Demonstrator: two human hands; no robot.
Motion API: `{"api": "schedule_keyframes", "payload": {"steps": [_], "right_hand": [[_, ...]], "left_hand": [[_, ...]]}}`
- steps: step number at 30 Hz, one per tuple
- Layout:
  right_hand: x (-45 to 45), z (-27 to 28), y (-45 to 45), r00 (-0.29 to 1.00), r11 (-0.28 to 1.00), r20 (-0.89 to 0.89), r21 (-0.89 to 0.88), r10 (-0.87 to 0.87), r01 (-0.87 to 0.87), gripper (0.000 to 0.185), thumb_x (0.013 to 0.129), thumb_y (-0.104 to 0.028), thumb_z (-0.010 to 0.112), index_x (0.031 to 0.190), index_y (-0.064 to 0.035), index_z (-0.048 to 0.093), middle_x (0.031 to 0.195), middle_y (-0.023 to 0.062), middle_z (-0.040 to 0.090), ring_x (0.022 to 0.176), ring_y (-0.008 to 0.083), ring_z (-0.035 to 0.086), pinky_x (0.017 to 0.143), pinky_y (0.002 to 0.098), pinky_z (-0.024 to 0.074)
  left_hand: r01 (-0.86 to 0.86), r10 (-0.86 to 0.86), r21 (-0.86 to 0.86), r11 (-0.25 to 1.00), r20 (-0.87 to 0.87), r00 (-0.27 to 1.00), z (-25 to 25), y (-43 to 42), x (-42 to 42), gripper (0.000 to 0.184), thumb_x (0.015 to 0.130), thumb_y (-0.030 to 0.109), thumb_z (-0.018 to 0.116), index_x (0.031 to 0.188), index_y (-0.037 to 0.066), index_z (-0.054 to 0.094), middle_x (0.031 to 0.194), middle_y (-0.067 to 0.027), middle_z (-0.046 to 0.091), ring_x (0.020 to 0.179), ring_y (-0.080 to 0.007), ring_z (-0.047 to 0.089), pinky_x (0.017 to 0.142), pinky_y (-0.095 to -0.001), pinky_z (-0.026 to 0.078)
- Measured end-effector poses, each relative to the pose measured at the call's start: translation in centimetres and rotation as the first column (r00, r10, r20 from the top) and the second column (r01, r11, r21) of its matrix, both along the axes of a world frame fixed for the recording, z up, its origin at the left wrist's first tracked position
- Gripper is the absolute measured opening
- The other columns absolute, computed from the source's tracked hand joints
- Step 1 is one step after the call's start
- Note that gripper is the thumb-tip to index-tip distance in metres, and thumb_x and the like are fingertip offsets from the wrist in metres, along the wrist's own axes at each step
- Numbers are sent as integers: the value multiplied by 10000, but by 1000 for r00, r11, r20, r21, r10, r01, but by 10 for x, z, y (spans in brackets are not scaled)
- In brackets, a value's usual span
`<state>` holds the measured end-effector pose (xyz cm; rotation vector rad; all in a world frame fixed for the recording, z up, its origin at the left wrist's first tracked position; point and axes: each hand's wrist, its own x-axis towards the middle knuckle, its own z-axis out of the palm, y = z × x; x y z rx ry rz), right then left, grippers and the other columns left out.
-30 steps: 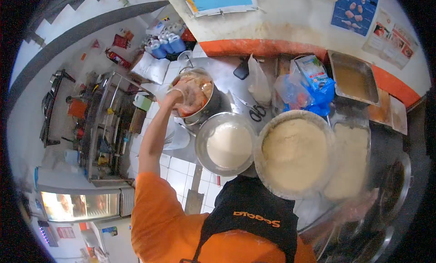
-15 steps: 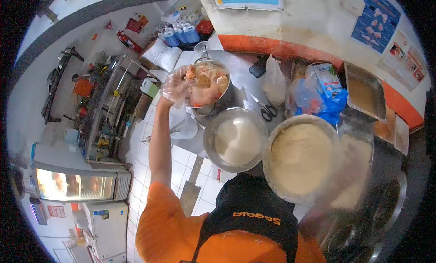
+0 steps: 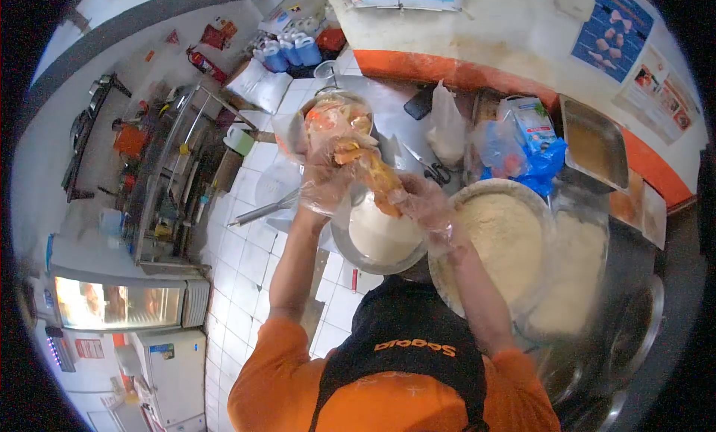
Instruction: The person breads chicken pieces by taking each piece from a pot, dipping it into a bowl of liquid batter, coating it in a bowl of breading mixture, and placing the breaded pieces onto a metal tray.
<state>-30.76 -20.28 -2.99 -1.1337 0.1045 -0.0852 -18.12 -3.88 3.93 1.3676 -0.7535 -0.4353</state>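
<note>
A strip of orange-yellow meat (image 3: 379, 182) is held above a metal bowl (image 3: 382, 271) of pale batter, stretched between two hands in clear plastic gloves. The left hand (image 3: 326, 177) grips its upper end and the right hand (image 3: 425, 208) pinches its lower end, fingers curled. Beyond the left hand, a pot (image 3: 380, 143) is filled with more raw meat; to the bowl's right stands a wide basin (image 3: 440, 280) of flour, with a tray of similar powder (image 3: 570, 271) just beside it.

The metal desk (image 3: 406, 137) also carries scissors (image 3: 434, 171), a dark phone (image 3: 419, 102), a knotted clear bag (image 3: 446, 130), a blue bag (image 3: 550, 166) beside a carton (image 3: 531, 122), and a deep metal pan (image 3: 628, 174) near the wall. A whisk (image 3: 261, 212) juts over the left edge.

Behind runs a cream wall with an orange band (image 3: 462, 72) and posters (image 3: 613, 35). Leftward, white floor tiles (image 3: 242, 260) reach a cluttered rack (image 3: 160, 186), a lit display case (image 3: 119, 301), a plump white sack (image 3: 259, 86) and blue jugs (image 3: 291, 53).
</note>
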Motion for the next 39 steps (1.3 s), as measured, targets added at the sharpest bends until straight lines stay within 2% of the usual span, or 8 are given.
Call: {"api": "schedule_keyframes", "payload": {"steps": [7,14,16,17,20,23,25,39], "right_hand": [[-6,26,14,978,994,-189,65,94,-83,259,922,-219,712,1109,-45,670,904,19,672,756,112,632,616,253,527],[93,31,2,979,856,198,-497,-50,144,376,917,-319,672,1176,-48,652,1078,188,685,944,266,674,846,320,529],[134,0,0,819,513,566,-732,92,448,444,910,-333,681,1212,-13,622,1197,263,623,1053,311,646,896,306,505],[132,27,13,942,447,306,-830,-134,334,491,896,-303,711,1238,27,590,1251,232,600,1081,272,630,924,312,498],[117,28,34,998,965,63,-264,29,-11,497,880,-270,741,1238,38,587,1222,170,611,1080,216,613,944,337,501],[65,43,59,979,989,145,12,145,-148,460,876,-237,752,1223,24,599,1068,98,650,966,154,625,858,320,544],[48,53,52,993,989,-48,-93,111,-116,446,877,-237,751,1214,17,606,1015,89,662,894,138,632,774,297,550],[-73,-8,4,979,860,-39,-484,-202,158,479,834,-155,773,1245,-33,560,974,47,647,852,131,623,727,253,506]], "left_hand": [[-436,432,-29,899,-98,897,25,24,27,243,929,81,650,1162,15,629,1076,-69,675,942,-151,650,812,-285,544],[-425,385,-185,886,-218,897,56,93,39,355,892,60,681,1230,16,583,1106,-100,666,963,-201,670,850,-337,568],[-326,251,-244,913,-291,923,43,107,40,447,875,38,688,1297,18,541,1163,-111,654,1008,-218,664,877,-355,569],[-306,235,-214,928,-301,924,39,107,33,466,871,33,690,1309,13,533,1173,-114,653,1020,-219,661,879,-360,568],[-317,210,-200,927,-422,882,18,99,20,500,851,15,708,1316,0,524,1191,-115,647,1017,-219,663,883,-362,566],[-302,204,-132,944,-486,850,-19,82,9,448,859,62,736,1271,6,568,1171,-119,656,1014,-221,664,849,-350,582],[-339,335,92,936,59,940,-39,62,0,396,864,62,737,1227,-1,593,1112,-107,676,969,-179,663,827,-324,579],[-17,32,59,998,-279,960,-103,-1,-71,304,925,142,698,1183,8,608,1042,-62,683,918,-137,643,789,-281,548]]}}
